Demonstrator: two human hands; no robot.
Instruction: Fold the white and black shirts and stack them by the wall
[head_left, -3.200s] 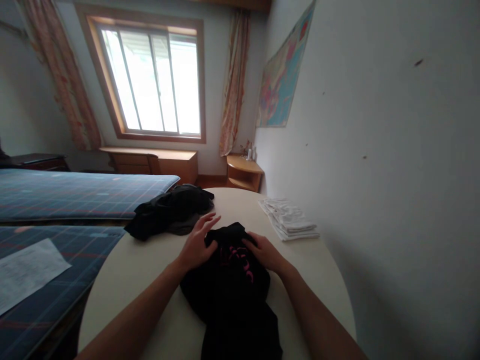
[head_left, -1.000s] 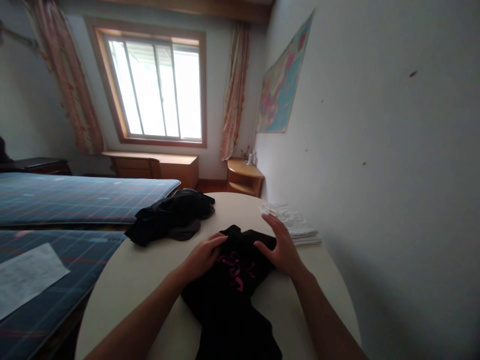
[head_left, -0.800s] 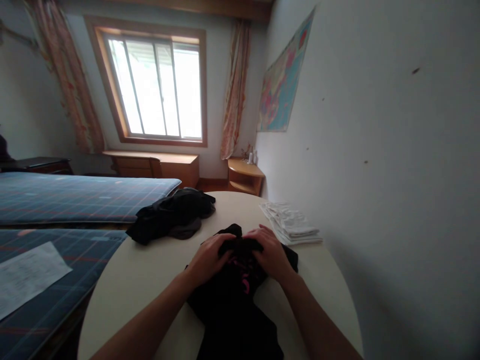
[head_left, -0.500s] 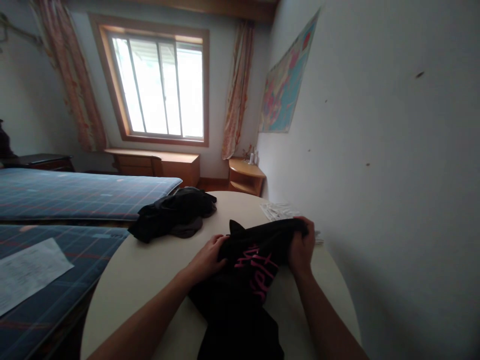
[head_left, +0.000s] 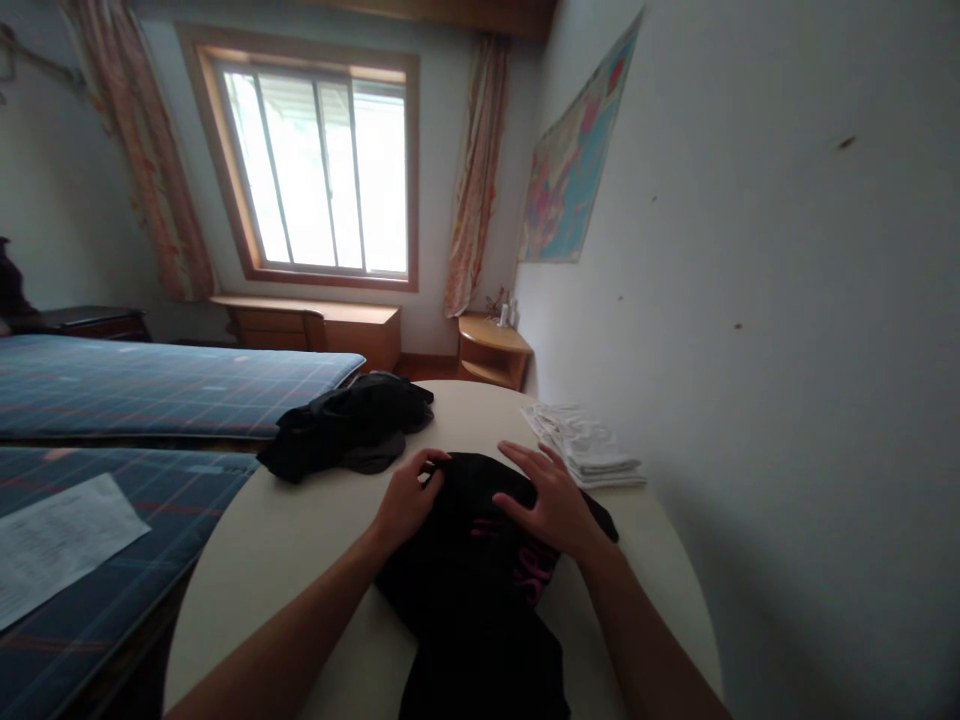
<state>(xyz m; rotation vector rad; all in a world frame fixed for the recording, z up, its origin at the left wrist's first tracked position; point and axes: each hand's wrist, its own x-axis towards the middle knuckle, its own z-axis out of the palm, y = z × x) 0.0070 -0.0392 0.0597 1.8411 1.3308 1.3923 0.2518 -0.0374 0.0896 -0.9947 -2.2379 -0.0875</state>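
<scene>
A black garment with pink lettering (head_left: 487, 590) lies bunched on the round pale table (head_left: 262, 580), running down toward its near edge. Its exact kind cannot be made out. At its upper left edge, my left hand (head_left: 409, 503) is closed in a pinch on the cloth. My right hand (head_left: 553, 503) is over the upper right part, fingers spread and open, partly covering the lettering. Just beyond that hand sits a stack of folded white cloths (head_left: 589, 445). Farther left on the table is a heap of dark clothing (head_left: 345, 425).
Beds with blue plaid mattresses (head_left: 172, 385) stand to the left, one bearing a sheet of paper (head_left: 64, 545). The white wall (head_left: 787, 420) runs close along the table's right side. A small wooden shelf unit (head_left: 491, 340) stands in the far corner.
My right hand has let go of the garment's right edge and moved left, opening over the cloth. The raised right side now lies lower. My left hand has shifted slightly left.
</scene>
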